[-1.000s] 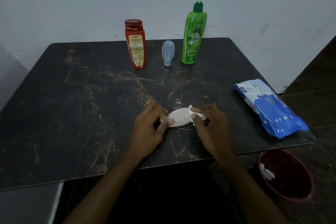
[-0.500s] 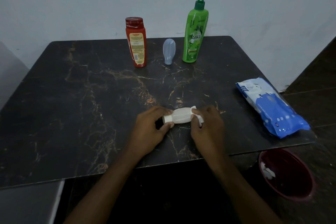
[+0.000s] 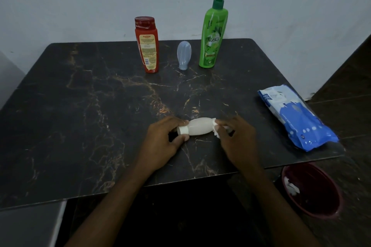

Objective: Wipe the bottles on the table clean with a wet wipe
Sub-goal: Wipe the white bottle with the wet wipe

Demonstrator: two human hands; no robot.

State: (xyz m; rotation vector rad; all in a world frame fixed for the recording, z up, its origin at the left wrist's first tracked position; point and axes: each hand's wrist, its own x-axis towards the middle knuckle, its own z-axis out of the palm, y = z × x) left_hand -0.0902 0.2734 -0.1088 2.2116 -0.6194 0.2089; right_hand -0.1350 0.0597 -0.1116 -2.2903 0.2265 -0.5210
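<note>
A small white bottle (image 3: pixel 198 126) lies on its side just above the dark marble table (image 3: pixel 80 126), near the front edge. My left hand (image 3: pixel 162 142) grips its white cap end. My right hand (image 3: pixel 236 142) holds a crumpled white wet wipe (image 3: pixel 216 130) against the bottle's base end. At the back of the table stand a red bottle (image 3: pixel 147 46), a small pale blue bottle (image 3: pixel 184 55) upside down on its cap, and a tall green pump bottle (image 3: pixel 213 34).
A blue and white pack of wet wipes (image 3: pixel 295 118) lies at the table's right edge. A dark red bin (image 3: pixel 313 190) with used wipes inside sits on the floor at the lower right. A pale wall rises behind the table.
The white bottle has been turned in my hands, so its cap now shows at the left. The wipe has slid from the bottle's body toward its base end.
</note>
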